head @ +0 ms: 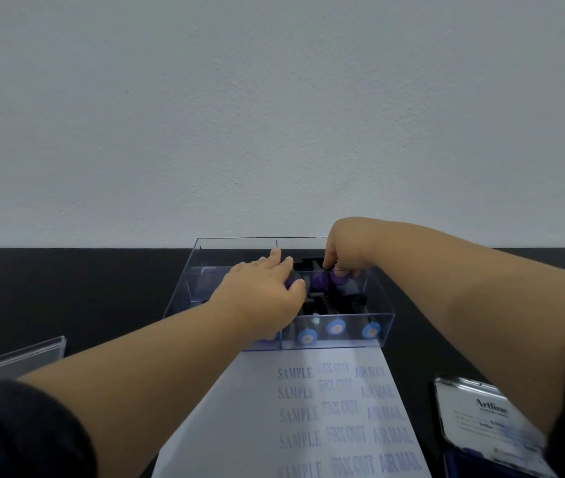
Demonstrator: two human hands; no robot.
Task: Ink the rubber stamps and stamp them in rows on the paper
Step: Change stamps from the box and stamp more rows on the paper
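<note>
Left hand (260, 288): fingers reach into the clear box (386, 320), thumb and fingers curled round a purple-handled stamp (293, 281) lying inside. Right hand (346, 251): fingers bent downward at the far right of the box, pinching the purple handle of a second stamp (338, 277); the exact hold is partly hidden by the box wall. Further stamps lie in the box, three blue round handle ends (335, 327) facing the near wall. The box stands on the black tabletop (67, 288), against the far wall, touching the far edge of the paper (239, 408). The paper bears rows reading SAMPLE, FAX OUT, AIR MAIL in blue. An open ink pad (481, 426) lies near right of the paper. A clear lid (15, 360) lies near left. Both sleeves are black.
</note>
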